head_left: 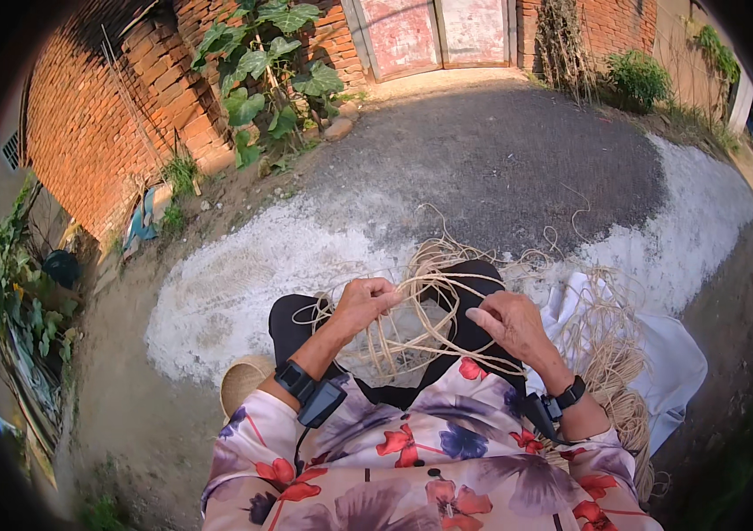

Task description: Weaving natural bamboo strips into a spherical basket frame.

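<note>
A loose coil of pale, straw-coloured cord (434, 332) lies over my lap, between and across my dark-trousered knees. My left hand (363, 305) is closed, with its thumb and fingers pinching several strands at the coil's left side. To the right, my right hand (515, 329) is curled with the thumb pointing left. Strands run up to its fingers, though the fingertips are partly hidden below the hand. A large tangled heap of the same cord (611, 363) spills over a white sheet (673, 358) beside my right leg.
A round woven stool or basket (244, 385) stands by my left elbow. Ahead, grey-black pavement (518, 159) with whitish patches leads to a faded red double door (438, 35). Brick walls (93, 115) and leafy plants (261, 80) border the yard. Stray cord ends (576, 212) trail forward.
</note>
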The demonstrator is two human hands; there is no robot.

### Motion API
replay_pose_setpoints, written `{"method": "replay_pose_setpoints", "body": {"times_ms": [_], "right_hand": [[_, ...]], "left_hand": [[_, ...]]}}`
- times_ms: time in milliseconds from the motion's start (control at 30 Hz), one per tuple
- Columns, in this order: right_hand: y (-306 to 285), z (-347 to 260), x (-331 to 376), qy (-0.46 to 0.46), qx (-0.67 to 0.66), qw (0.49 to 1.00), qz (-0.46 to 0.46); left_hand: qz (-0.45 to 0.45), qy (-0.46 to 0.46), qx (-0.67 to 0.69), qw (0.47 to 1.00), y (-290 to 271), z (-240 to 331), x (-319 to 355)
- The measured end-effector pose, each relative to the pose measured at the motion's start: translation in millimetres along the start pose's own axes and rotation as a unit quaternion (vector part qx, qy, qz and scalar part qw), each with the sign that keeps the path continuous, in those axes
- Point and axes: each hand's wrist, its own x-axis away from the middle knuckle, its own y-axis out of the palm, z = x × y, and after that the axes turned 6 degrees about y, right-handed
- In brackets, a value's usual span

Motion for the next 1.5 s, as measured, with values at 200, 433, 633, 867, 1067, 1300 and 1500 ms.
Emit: {"method": "replay_pose_setpoints", "body": {"times_ms": [200,433,633,867,1067,1300,1500], "right_hand": [[26,1,4,0.049,-0.265,0.937,-0.222],[-169,201,90,0.329,0.383,0.839,0.203],[-155,206,100,0.305,0.335,0.87,0.195],[5,11,-2,-0.049,0.055,0.995,0.059],[36,-20,-9,-0.114,0.103,0.987,-0.042],[-87,146,57,0.186,-0.11,0.958,0.188],[-218,330,242,0.422,0.304,0.738,0.43]], "left_hand": [[-0.019,-0.024,0.029,0.999,-9,3,-3],[-0.088,-0.062,0.031,0.994,-20,-2,-19],[-0.091,-0.087,0.123,0.984,-16,-7,-20],[-0.079,-0.098,0.125,0.984,-17,-6,-17],[-0.077,-0.102,0.122,0.984,-18,-8,-17],[-0.061,-0.098,0.117,0.986,-15,-12,-19],[-0.038,-0.082,-0.017,0.996,-12,-7,-19]]}}
